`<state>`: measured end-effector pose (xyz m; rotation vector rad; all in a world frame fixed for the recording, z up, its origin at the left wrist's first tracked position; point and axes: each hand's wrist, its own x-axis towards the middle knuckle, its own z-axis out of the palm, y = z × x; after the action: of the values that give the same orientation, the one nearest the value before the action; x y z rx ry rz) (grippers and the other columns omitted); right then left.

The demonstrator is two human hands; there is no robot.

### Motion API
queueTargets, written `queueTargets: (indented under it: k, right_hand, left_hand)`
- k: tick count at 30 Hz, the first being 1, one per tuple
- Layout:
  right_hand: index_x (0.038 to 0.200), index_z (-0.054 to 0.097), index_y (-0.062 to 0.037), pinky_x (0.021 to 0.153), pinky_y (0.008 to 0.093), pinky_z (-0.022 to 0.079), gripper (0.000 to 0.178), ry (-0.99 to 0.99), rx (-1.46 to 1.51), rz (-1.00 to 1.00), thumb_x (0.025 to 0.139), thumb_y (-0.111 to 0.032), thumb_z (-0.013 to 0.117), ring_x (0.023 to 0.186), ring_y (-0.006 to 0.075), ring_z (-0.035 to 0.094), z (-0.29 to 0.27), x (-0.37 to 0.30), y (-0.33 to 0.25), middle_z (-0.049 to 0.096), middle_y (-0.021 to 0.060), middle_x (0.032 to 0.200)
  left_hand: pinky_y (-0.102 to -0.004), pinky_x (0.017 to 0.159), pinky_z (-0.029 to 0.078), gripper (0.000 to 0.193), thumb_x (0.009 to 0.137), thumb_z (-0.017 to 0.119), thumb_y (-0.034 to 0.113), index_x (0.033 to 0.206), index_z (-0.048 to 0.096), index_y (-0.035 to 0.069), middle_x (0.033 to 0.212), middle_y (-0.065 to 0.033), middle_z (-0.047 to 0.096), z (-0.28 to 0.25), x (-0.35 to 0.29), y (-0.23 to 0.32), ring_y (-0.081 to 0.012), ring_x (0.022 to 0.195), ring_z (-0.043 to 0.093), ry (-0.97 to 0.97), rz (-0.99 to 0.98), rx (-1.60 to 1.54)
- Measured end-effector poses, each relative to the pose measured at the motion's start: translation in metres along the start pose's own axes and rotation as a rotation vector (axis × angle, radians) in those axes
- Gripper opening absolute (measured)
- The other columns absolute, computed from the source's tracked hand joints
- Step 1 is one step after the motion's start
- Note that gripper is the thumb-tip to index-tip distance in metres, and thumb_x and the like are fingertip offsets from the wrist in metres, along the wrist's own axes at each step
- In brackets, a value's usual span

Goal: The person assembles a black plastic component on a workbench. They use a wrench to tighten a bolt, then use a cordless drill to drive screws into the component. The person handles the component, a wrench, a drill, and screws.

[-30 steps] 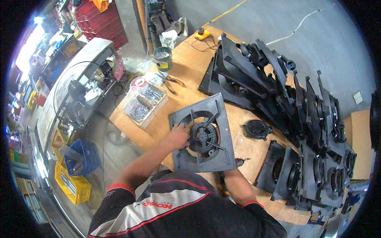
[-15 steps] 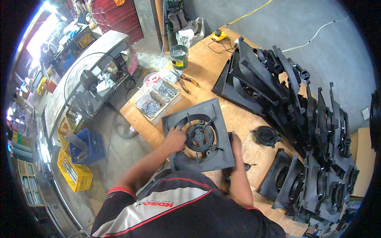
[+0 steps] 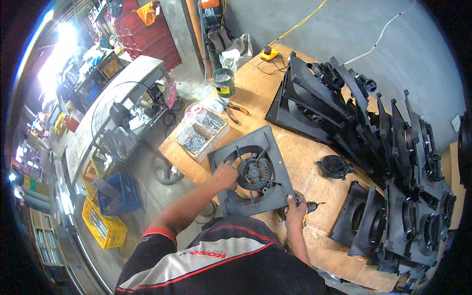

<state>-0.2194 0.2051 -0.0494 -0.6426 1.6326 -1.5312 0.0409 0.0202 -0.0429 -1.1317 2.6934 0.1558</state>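
Observation:
A square black gas stove frame (image 3: 280,169) lies in front of me on the wooden table, a round burner (image 3: 255,173) set inside its central opening. My left hand (image 3: 225,176) is closed on the frame's left side by the opening, its fingertips hidden from above. At the near right corner, my right hand (image 3: 295,210) grips the frame's edge with curled fingers. A power drill (image 3: 310,207), yellow and black, lies on the table just beyond that hand, partly covered by it. Further right sits a loose black burner (image 3: 335,166).
Many black stove frames (image 3: 339,118) lean stacked along the table's right side. Left of my frame stands a box of screws (image 3: 202,135), with pliers (image 3: 236,112) and a green bucket (image 3: 223,81) behind. A fan (image 3: 119,115) and crates (image 3: 104,223) stand on the left.
My right hand has shifted from the frame's right edge down to its near right corner, exposing more of the drill. My left hand stays at the frame's left side.

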Motion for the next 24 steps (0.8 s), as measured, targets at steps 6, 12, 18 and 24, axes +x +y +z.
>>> queueTargets:
  k: [6, 12, 18, 24]
  right_hand:
    - [0.114, 0.063, 0.0003, 0.045, 0.0215, 0.036, 0.027, 0.065, 0.075, 0.06, 0.093, -0.016, 0.067, 0.056, 0.005, 0.046, 0.015, 0.03, -0.057, 0.062, 0.0017, 0.086]
    - [0.109, 0.068, 0.0002, 0.069, 0.0271, 0.045, 0.026, -0.042, -0.051, -0.03, 0.094, -0.021, 0.065, 0.077, 0.0109, 0.055, 0.015, 0.094, -0.054, 0.065, 0.0025, 0.091]
    - [0.106, 0.069, -0.0021, 0.081, 0.0292, 0.046, 0.023, -0.075, -0.072, -0.232, 0.096, -0.022, 0.064, 0.085, 0.0125, 0.056, 0.035, 0.164, -0.048, 0.066, 0.0011, 0.092]
    - [0.108, 0.067, -0.0017, 0.08, 0.0284, 0.047, 0.026, -0.179, -0.144, -0.226, 0.096, -0.025, 0.064, 0.085, 0.0122, 0.057, 0.04, 0.198, -0.057, 0.067, 0.002, 0.093]
  left_hand:
    - [-0.0467, 0.076, 0.055, 0.041, 0.074, 0.075, 0.044, 0.087, 0.074, 0.005, 0.084, -0.0168, 0.07, -0.02, -0.001, 0.014, -0.0362, 0.089, 0.066, -0.082, -0.046, -0.034]
    - [-0.0445, 0.076, 0.056, 0.04, 0.074, 0.075, 0.044, 0.084, 0.075, 0.006, 0.089, -0.0158, 0.073, -0.016, 0.002, 0.038, -0.0337, 0.09, 0.069, -0.129, -0.242, -0.076]
    - [-0.0469, 0.069, 0.057, 0.049, 0.077, 0.071, 0.051, 0.083, 0.074, 0.002, 0.079, -0.0187, 0.071, -0.004, 0.003, 0.064, -0.0365, 0.076, 0.071, -0.009, -0.306, -0.234]
    - [-0.0474, 0.068, 0.056, 0.057, 0.077, 0.068, 0.061, 0.08, 0.075, 0.004, 0.076, -0.0186, 0.07, -0.01, 0.003, 0.09, -0.0363, 0.076, 0.07, -0.111, -0.252, -0.341]
